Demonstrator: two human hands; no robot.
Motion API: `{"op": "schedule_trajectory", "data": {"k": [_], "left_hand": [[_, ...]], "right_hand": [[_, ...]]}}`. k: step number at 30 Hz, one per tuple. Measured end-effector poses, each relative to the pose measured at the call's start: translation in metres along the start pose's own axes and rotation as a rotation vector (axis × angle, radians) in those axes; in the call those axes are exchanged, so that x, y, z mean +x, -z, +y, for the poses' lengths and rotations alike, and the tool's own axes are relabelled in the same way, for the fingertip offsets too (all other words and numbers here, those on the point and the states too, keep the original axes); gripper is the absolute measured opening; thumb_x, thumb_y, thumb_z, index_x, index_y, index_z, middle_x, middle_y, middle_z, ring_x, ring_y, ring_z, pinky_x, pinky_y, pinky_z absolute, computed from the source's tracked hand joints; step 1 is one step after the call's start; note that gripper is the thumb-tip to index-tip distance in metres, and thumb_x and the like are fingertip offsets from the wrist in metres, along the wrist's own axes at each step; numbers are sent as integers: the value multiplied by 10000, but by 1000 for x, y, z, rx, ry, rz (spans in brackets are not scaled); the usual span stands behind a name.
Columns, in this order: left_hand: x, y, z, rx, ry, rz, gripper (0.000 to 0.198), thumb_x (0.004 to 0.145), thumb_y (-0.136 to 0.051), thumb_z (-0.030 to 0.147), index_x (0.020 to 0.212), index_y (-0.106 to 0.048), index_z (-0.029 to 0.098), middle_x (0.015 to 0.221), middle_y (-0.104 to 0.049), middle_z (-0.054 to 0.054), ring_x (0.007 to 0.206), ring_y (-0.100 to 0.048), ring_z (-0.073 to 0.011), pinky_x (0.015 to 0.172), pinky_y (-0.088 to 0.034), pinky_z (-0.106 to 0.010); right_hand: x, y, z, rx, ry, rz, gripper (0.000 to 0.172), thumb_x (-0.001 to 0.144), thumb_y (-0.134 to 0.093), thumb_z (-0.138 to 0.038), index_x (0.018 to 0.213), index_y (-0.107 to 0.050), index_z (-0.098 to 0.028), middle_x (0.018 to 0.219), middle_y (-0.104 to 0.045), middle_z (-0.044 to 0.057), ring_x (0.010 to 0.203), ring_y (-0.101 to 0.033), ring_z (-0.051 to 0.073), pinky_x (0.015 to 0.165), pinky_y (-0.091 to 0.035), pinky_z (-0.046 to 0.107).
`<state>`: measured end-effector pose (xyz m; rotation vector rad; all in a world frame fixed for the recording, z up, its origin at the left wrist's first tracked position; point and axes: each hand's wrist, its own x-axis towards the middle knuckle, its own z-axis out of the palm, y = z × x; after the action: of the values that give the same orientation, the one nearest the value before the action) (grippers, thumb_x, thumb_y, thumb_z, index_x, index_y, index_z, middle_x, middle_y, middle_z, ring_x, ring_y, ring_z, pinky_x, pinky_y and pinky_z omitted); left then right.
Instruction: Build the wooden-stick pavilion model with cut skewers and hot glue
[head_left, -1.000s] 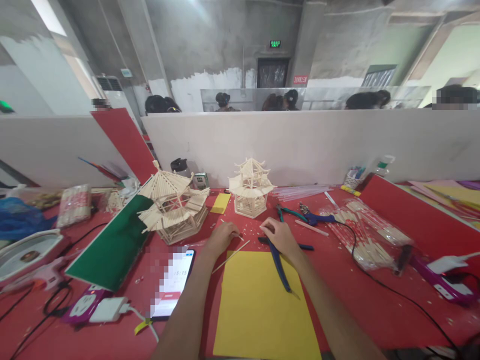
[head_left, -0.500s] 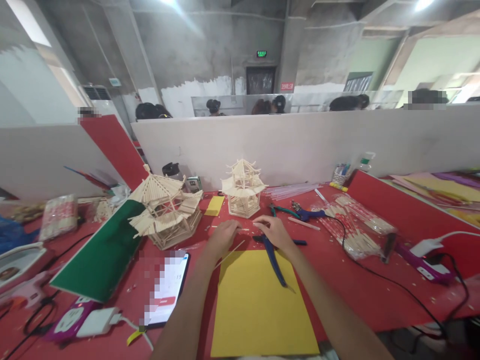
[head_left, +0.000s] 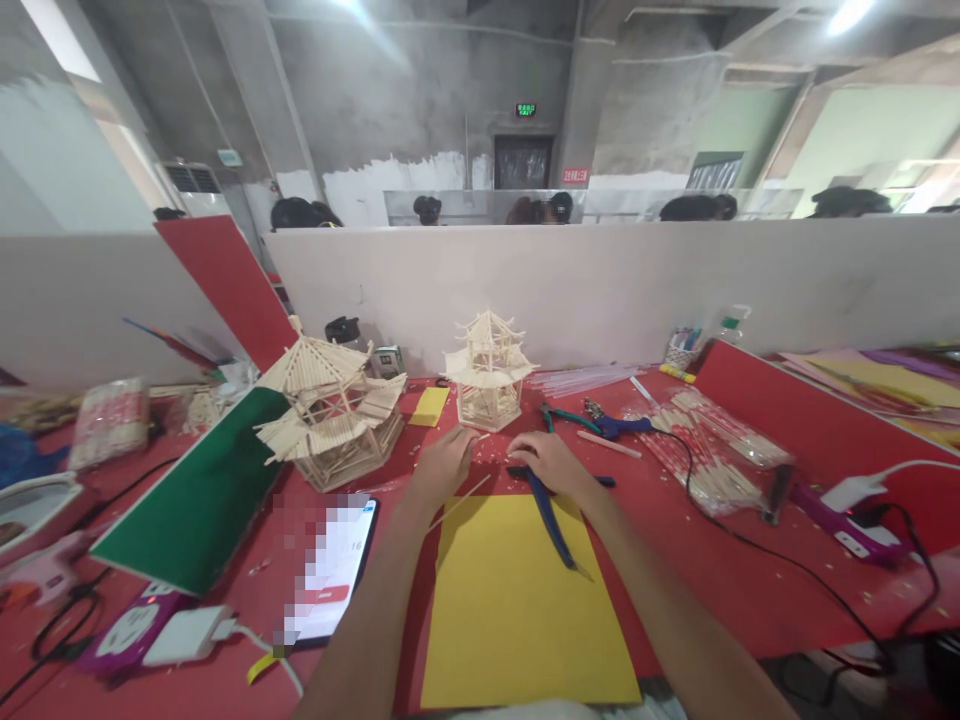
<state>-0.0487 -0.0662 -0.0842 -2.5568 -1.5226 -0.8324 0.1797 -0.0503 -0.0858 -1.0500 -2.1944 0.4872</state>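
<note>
My left hand [head_left: 442, 465] and my right hand [head_left: 547, 460] lie close together on the red table [head_left: 675, 570], just in front of a small wooden stick pavilion [head_left: 487, 370]. Both hands have curled fingers pinching near small stick pieces; what they hold is too small to make out. Blue-handled pliers [head_left: 551, 520] lie under my right hand, reaching onto a yellow sheet [head_left: 517, 610]. A thin wooden stick [head_left: 457, 502] lies below my left hand.
A larger stick pavilion [head_left: 330, 410] stands left on a green board [head_left: 195, 500]. A phone [head_left: 330, 575], charger and cables lie at front left. Stick packets [head_left: 712, 460], a glue gun [head_left: 847, 520] and cutters [head_left: 607, 422] lie right. A white partition [head_left: 637, 290] has other people behind it.
My hands have drawn slightly closer to the small pavilion and to each other. The camera view shifted a little.
</note>
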Motion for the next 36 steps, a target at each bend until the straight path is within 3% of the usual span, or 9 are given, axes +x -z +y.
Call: {"op": "schedule_trajectory", "data": {"k": [4, 8, 15, 21, 25, 27, 32, 36], "left_hand": [[-1, -6, -1, 2, 31, -52, 300, 1009, -307, 302, 1037, -594, 216, 991, -664, -54, 860, -632, -179, 726, -438, -272], [-3, -13, 1, -37, 43, -87, 308, 1004, -312, 314, 976, -601, 210, 950, -661, -55, 857, -625, -182, 722, -426, -272], [-3, -16, 1, -44, 36, -108, 300, 1000, -325, 317, 963, -601, 205, 946, -658, -60, 864, -624, -187, 720, -417, -279], [-3, -17, 2, -63, 33, -123, 292, 996, -333, 315, 931, -594, 199, 923, -656, -65, 851, -627, -192, 711, -415, -282], [-3, -15, 3, -98, 55, -119, 288, 998, -327, 336, 941, -573, 197, 941, -661, -76, 867, -631, -199, 723, -416, -283], [-4, -14, 4, -95, 82, -129, 288, 1000, -317, 354, 959, -559, 202, 934, -667, -75, 848, -635, -206, 707, -411, -286], [-5, -14, 6, -71, 168, -170, 340, 1009, -254, 408, 1016, -536, 218, 878, -677, -69, 792, -647, -223, 665, -394, -293], [-5, -14, 6, -86, 190, -153, 374, 1015, -210, 411, 1039, -530, 220, 889, -682, -72, 818, -655, -230, 684, -405, -298]], "right_hand": [[-3, -13, -10, -130, 153, -169, 180, 941, -543, -233, 878, -708, -199, 908, -718, 41, 908, -606, 190, 866, -377, 319], [-7, -20, -19, -219, 219, -259, 152, 925, -588, -267, 862, -712, -205, 904, -691, 39, 923, -581, 194, 898, -316, 359], [-8, -18, -17, -218, 180, -312, 96, 860, -636, -212, 830, -728, -211, 890, -690, 28, 898, -586, 187, 918, -280, 381], [-5, -9, -14, -160, 160, -286, 130, 891, -597, -229, 845, -718, -214, 910, -704, 22, 908, -603, 179, 914, -321, 341], [-4, 14, -10, -236, -5, -119, 176, 932, -527, -284, 926, -677, -192, 941, -686, 53, 918, -601, 187, 840, -378, 294], [-9, 22, -10, -327, -143, -85, 261, 913, -546, -400, 1015, -645, -181, 970, -671, 83, 941, -598, 224, 824, -394, 312], [-26, 24, -23, -526, -470, -267, 841, 676, -667, -693, 1291, -510, -141, 1234, -562, 228, 1160, -495, 417, 878, -394, 474], [-30, 18, -38, -550, -569, -355, 915, 616, -709, -674, 1336, -477, -160, 1326, -483, 252, 1208, -451, 450, 894, -385, 533]]}}
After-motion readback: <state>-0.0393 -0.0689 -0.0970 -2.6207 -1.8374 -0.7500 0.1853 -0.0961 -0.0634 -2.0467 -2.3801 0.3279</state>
